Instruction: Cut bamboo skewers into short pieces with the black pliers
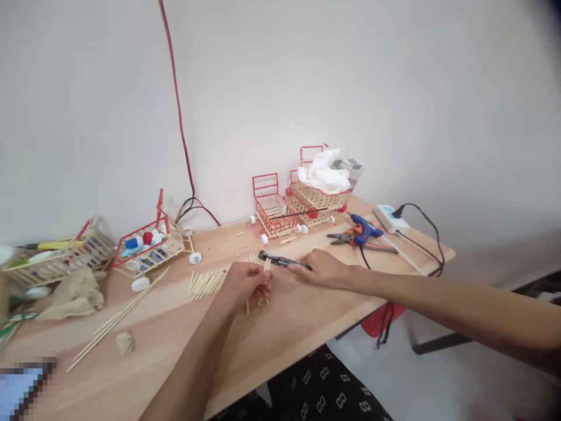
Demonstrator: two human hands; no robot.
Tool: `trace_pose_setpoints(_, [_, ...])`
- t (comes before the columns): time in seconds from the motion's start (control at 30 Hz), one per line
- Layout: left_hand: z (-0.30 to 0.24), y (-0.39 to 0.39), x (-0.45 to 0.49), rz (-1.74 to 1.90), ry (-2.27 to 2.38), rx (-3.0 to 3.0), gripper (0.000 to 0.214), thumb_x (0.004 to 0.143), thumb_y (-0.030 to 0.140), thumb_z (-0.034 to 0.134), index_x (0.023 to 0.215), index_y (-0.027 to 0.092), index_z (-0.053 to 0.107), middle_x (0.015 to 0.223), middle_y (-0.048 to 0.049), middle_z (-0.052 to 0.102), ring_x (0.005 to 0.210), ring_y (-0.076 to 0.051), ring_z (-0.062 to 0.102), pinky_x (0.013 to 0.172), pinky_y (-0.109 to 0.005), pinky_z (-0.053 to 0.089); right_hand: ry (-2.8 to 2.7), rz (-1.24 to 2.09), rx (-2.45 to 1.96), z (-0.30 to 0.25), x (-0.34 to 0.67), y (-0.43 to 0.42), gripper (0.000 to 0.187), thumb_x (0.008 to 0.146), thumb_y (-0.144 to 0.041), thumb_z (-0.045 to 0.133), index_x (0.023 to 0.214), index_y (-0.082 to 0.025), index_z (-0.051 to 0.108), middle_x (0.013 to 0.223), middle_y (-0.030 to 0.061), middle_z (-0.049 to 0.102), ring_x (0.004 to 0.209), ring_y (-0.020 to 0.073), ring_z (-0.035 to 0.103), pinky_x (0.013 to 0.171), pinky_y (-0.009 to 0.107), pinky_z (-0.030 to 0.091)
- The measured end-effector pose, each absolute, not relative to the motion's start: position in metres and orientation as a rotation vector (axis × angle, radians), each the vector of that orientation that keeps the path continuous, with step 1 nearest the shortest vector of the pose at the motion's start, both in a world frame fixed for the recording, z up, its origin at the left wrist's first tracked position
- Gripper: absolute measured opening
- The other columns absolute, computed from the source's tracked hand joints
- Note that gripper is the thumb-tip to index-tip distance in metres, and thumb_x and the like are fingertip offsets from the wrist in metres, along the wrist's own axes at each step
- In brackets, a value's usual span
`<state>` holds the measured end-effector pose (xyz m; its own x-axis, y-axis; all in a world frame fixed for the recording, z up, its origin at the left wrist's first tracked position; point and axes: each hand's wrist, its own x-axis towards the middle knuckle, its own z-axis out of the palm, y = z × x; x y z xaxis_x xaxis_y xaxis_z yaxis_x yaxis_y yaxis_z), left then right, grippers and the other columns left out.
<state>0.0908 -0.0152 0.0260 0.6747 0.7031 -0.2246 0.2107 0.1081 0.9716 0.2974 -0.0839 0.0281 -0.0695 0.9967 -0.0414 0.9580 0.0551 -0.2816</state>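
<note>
My left hand (246, 285) rests on the wooden table (284, 327) with its fingers pinched on a few short wooden sticks (265, 266) standing between them. My right hand (323, 268) lies flat-ish beside it, fingers closed on the handle of a black cutting tool (277, 259) whose tip points left toward the sticks. A pile of cut sticks (204, 283) lies just left of my left hand.
Small stick-built carts (276, 211) with red handles stand at the back, one holding a white cloth (323, 171). A blue glue gun (363, 228) and pliers (346, 238) lie at right near a power strip (390, 217). Long skewers (118, 318) and more carts (146, 242) sit left.
</note>
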Motion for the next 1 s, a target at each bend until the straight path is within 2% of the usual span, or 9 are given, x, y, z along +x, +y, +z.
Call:
trace_pose_setpoints(0.13, [0.027, -0.012, 0.088, 0.332, 0.846, 1.466, 0.018, 0.069, 0.028, 0.062, 0.063, 0.011, 0.060, 0.054, -0.0040, 0.063, 0.040, -0.011, 0.055, 0.038, -0.019, 0.039, -2.035, 0.506, -2.110, 0.031, 0.304, -0.081, 0.070, 0.081, -0.073, 0.022, 0.052, -0.016, 0.049, 0.051, 0.0053, 0.052, 0.046, 0.0125, 0.043, 0.047, 0.026, 0.024])
trace_pose_setpoints(0.23, [0.033, -0.005, 0.081, 0.397, 0.894, 1.538, 0.020, 0.070, 0.030, 0.063, 0.068, 0.010, 0.063, 0.059, -0.0045, 0.065, 0.047, -0.011, 0.059, 0.041, -0.019, 0.041, -1.930, 0.503, -2.033, 0.033, 0.313, -0.083, 0.068, 0.083, -0.071, 0.022, 0.049, -0.017, 0.044, 0.048, 0.0035, 0.049, 0.046, 0.0122, 0.042, 0.048, 0.026, 0.026])
trace_pose_setpoints(0.43, [0.030, 0.008, 0.072, 0.733, 0.945, 1.698, 0.028, 0.075, 0.039, 0.059, 0.077, 0.012, 0.065, 0.068, -0.0047, 0.067, 0.062, -0.015, 0.063, 0.052, -0.022, 0.046, -1.604, 0.563, -1.621, 0.036, 0.321, -0.079, 0.068, 0.087, -0.065, 0.020, 0.047, -0.017, 0.045, 0.042, 0.0006, 0.045, 0.041, 0.0109, 0.043, 0.045, 0.025, 0.030])
trace_pose_setpoints(0.6, [0.024, 0.005, 0.086, 0.854, 1.045, 2.052, 0.021, 0.078, 0.034, 0.057, 0.075, 0.017, 0.069, 0.075, -0.0027, 0.069, 0.070, -0.017, 0.062, 0.061, -0.024, 0.045, -1.097, 0.601, -1.124, 0.035, 0.319, -0.050, 0.068, 0.085, -0.070, 0.015, 0.057, -0.019, 0.050, 0.043, -0.0006, 0.045, 0.035, 0.0106, 0.040, 0.034, 0.023, 0.028])
trace_pose_setpoints(0.77, [0.038, -0.006, 0.135, 0.644, 1.033, 2.549, 0.018, 0.082, 0.028, 0.055, 0.075, 0.020, 0.070, 0.081, -0.0030, 0.071, 0.078, -0.017, 0.061, 0.071, -0.025, 0.041, -0.833, 0.447, -0.858, 0.027, 0.324, -0.039, 0.066, 0.082, -0.073, 0.021, 0.056, -0.019, 0.051, 0.043, -0.0007, 0.044, 0.035, 0.0098, 0.041, 0.033, 0.022, 0.030])
trace_pose_setpoints(1.0, [0.017, -0.008, 0.213, 0.265, 1.250, 2.913, 0.020, 0.084, 0.018, 0.048, 0.080, 0.014, 0.067, 0.087, -0.0098, 0.066, 0.085, -0.022, 0.059, 0.069, -0.029, 0.040, -0.723, 0.488, -0.762, 0.028, 0.343, -0.054, 0.065, 0.083, -0.071, 0.021, 0.056, -0.020, 0.050, 0.046, 0.0006, 0.048, 0.042, 0.0123, 0.051, 0.035, 0.023, 0.037])
